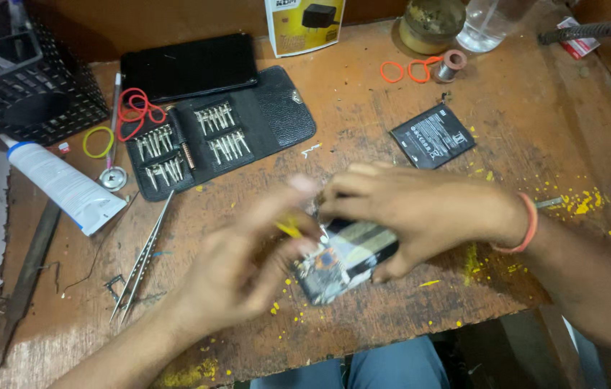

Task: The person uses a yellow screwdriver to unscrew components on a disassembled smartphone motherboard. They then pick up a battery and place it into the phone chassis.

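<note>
Clearly, with the right hand gripping the opened black phone above the worn wooden counter, the blurred left hand, pinching a small yellow pick, could slip and gouge its exposed innards.

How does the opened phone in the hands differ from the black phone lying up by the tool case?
The opened phone is held in the right hand, its inner parts showing; the black phone lies untouched, whole and dark. The opened phone sits near the table's front edge; the black phone rests at the back, overlapping the tool case. Both are flat rectangles.
</note>
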